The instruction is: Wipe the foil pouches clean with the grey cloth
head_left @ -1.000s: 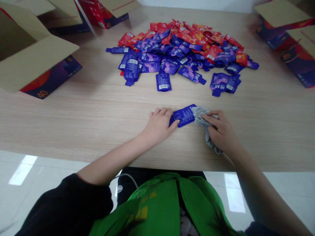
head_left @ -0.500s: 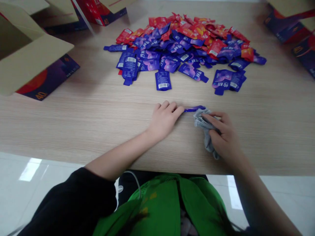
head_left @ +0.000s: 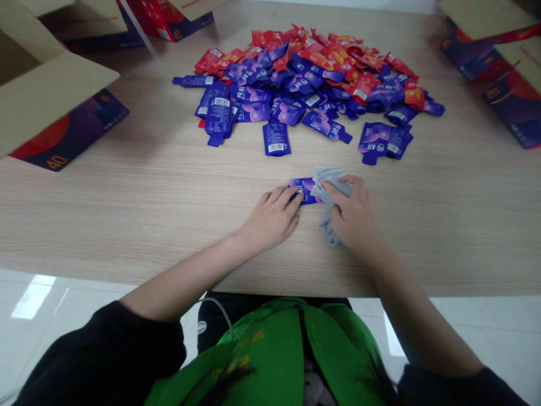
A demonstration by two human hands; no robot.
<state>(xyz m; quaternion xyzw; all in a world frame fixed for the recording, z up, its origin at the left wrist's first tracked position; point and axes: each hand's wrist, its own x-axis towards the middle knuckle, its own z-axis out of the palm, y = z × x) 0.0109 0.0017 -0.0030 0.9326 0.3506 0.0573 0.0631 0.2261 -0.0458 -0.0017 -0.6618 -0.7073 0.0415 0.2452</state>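
A purple sachet [head_left: 307, 184] lies flat on the table, its printed face up. The fingertips of my left hand [head_left: 270, 217] press on its left end and hold it in place. In my right hand [head_left: 353, 211] is a crumpled grey cloth [head_left: 332, 179], gripped between thumb and fingers. The cloth covers the sachet's right end, and part of it hangs down toward me. Just beyond my hands lies a single purple sachet [head_left: 276, 139] with a barcode. Behind it spreads a heap of purple sachets [head_left: 291, 110] and red sachets [head_left: 338, 53].
An open carton [head_left: 76, 132] with a raised flap stands at the left, and a red carton [head_left: 164, 20] is behind it. More cartons [head_left: 513, 104] stand at the right edge. The wooden table's [head_left: 127, 225] front edge runs close to my body.
The sachet, edge-on before, now lies flat with its front up. My right hand has moved left with the cloth onto it. My left fingers now rest on top of the sachet.
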